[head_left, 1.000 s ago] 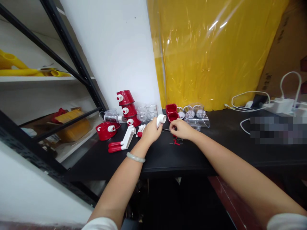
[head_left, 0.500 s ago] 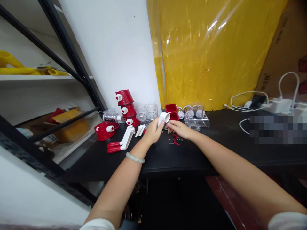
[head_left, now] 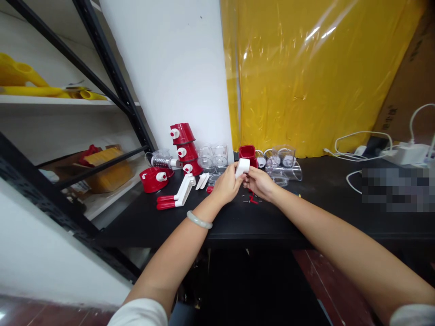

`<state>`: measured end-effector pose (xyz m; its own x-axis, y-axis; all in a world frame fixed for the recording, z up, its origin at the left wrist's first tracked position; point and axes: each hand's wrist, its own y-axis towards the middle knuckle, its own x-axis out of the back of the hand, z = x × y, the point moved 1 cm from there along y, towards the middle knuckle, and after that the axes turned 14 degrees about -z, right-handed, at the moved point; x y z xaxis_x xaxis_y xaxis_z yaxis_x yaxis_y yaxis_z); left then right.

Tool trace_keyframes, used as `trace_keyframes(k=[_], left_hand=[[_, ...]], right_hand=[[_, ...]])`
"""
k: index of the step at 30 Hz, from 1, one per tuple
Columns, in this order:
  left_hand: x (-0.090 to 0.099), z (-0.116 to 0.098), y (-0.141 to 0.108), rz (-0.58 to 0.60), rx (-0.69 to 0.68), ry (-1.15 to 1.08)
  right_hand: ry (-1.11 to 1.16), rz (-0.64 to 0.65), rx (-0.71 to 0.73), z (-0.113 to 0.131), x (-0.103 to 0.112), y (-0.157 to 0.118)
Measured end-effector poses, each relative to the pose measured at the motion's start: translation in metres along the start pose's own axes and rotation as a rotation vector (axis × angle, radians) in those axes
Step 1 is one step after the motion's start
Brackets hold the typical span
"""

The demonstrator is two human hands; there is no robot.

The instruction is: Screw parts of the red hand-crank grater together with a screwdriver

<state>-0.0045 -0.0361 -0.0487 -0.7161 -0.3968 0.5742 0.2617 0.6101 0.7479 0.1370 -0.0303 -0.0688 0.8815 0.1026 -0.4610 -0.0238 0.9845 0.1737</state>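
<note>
Left hand grips white plastic piece; right hand pinches its lower edge, above black desk.

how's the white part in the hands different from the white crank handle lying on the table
The white part is short and stubby, all white, held off the table between both hands; the left hand grips it and the right hand touches it. The crank handle is long, has red grips at one end, and lies flat on the table, untouched. Both are white plastic.
</note>
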Motion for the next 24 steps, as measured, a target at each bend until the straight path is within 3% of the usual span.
trace_keyframes(k=[4,12,24], left_hand=[[0.001,-0.004,0.000,-0.002,0.048,0.093],[-0.001,0.001,0.001,-0.130,-0.001,0.201],[-0.001,-0.003,0.002,-0.157,0.047,0.093]], right_hand=[[0.032,0.000,0.005,-0.001,-0.005,0.000],[0.017,0.010,0.067,0.002,-0.012,0.000],[0.035,0.035,0.079,0.008,-0.013,-0.008]])
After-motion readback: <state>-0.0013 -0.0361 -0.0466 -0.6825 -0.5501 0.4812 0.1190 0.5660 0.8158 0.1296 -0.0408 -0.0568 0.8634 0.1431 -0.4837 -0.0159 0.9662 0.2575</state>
